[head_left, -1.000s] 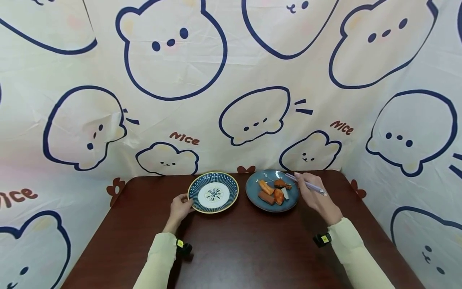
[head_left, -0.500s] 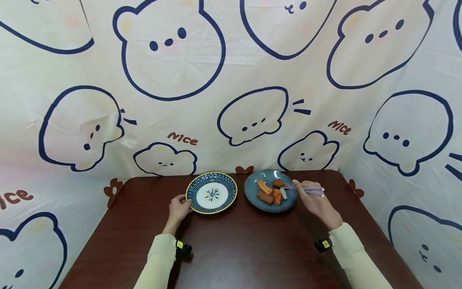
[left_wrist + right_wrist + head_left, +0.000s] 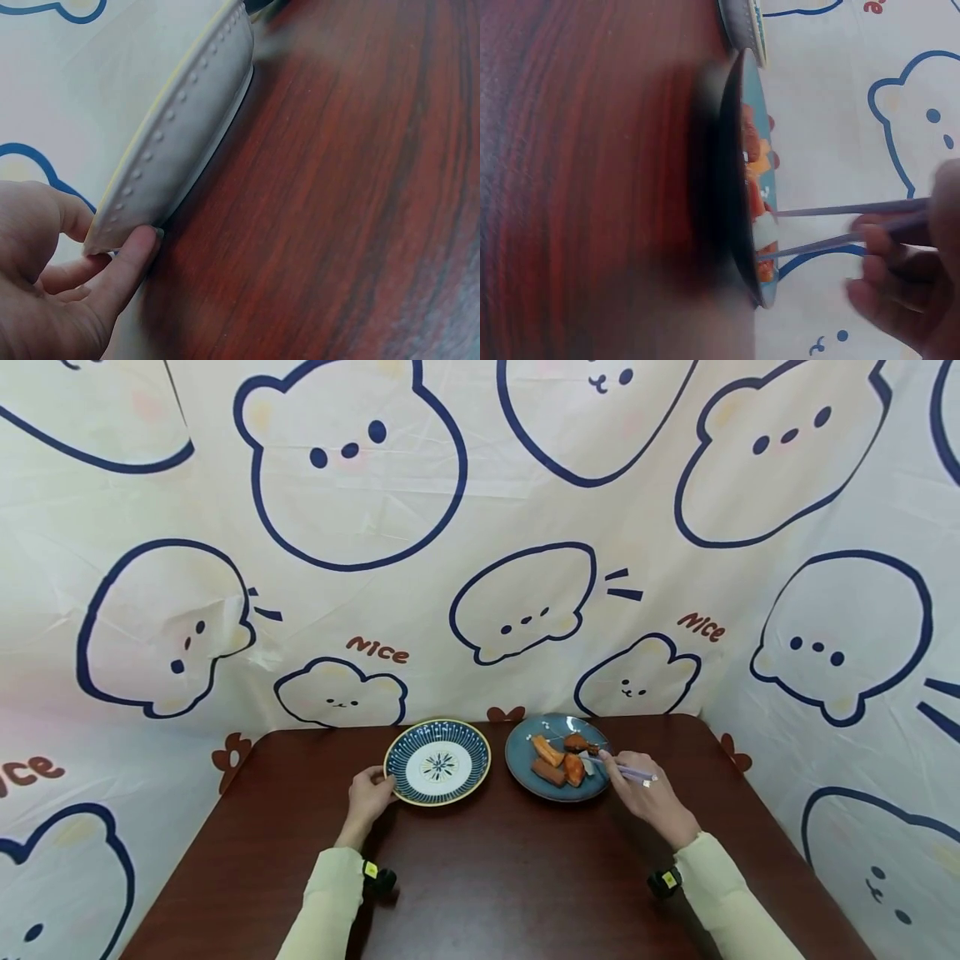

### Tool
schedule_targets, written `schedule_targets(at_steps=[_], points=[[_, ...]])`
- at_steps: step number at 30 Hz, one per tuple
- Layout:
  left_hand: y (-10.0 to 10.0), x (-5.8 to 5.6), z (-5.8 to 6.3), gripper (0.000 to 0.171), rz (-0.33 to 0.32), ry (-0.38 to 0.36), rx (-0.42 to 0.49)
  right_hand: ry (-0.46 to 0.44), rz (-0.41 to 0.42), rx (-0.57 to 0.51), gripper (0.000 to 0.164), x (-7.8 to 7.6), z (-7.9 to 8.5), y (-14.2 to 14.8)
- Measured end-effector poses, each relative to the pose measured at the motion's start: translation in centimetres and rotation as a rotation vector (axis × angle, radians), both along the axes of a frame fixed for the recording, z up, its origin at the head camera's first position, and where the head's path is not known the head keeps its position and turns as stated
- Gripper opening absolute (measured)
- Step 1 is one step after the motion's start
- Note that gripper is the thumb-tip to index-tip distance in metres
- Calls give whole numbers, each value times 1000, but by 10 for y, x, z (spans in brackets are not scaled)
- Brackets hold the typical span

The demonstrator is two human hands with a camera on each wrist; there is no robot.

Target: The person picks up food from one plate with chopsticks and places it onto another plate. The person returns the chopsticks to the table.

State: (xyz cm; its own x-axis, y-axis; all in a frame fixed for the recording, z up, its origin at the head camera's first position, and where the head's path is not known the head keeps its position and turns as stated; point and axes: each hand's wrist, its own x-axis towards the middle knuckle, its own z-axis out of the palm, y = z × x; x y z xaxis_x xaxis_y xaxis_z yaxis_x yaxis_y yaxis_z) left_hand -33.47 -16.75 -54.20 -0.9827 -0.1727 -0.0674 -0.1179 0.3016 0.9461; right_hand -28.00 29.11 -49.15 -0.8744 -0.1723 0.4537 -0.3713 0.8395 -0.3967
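Observation:
My left hand (image 3: 369,800) pinches the left rim of a blue-and-white patterned plate (image 3: 438,766) with a yellow edge. In the left wrist view, fingers lie along the pale underside of this plate (image 3: 180,135), which stands on the table. With my right hand (image 3: 654,797) I hold a pair of light purple chopsticks (image 3: 633,772). Their tips stand apart on either side of a white piece of food (image 3: 764,231), seen in the right wrist view. That piece lies on a blue plate (image 3: 519,762) along with a sausage-like piece (image 3: 548,772), a drumstick-shaped piece (image 3: 576,742) and other brown-orange pieces.
Both plates stand side by side near the far edge of the dark brown table (image 3: 480,868). Right behind it hangs a white cloth (image 3: 420,602) printed with cartoon bears, which also covers the sides.
My right hand has moved toward me and slightly left, bringing the chopstick tips from the blue plate's upper edge past the drumstick-shaped piece to the white piece. My left hand keeps its grip.

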Motion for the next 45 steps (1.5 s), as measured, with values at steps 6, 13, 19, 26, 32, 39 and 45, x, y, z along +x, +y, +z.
schedule_targets(at_steps=[6, 13, 19, 26, 32, 39, 45], points=[[-1, 1, -1, 43, -6, -2, 9, -126, 67, 55, 47, 0, 6, 6], [-1, 0, -3, 42, -5, -8, 9, -155, 147, 32, 47, 1, 10, 7], [-2, -1, -2, 44, -16, -1, 35, -237, 146, 13, 45, -2, 12, 5], [-3, -4, -2, 44, -25, 5, 39, -209, 196, 17, 36, 0, 11, 3], [-2, -2, -2, 44, -26, -12, 36, -3, 245, 173, 36, 2, -1, 1], [-3, -1, -3, 45, -23, -20, 21, -60, 192, 255, 21, 2, -8, 2], [-1, -2, -3, 46, -22, -10, 28, -154, 172, 237, 26, 5, -5, 2]])
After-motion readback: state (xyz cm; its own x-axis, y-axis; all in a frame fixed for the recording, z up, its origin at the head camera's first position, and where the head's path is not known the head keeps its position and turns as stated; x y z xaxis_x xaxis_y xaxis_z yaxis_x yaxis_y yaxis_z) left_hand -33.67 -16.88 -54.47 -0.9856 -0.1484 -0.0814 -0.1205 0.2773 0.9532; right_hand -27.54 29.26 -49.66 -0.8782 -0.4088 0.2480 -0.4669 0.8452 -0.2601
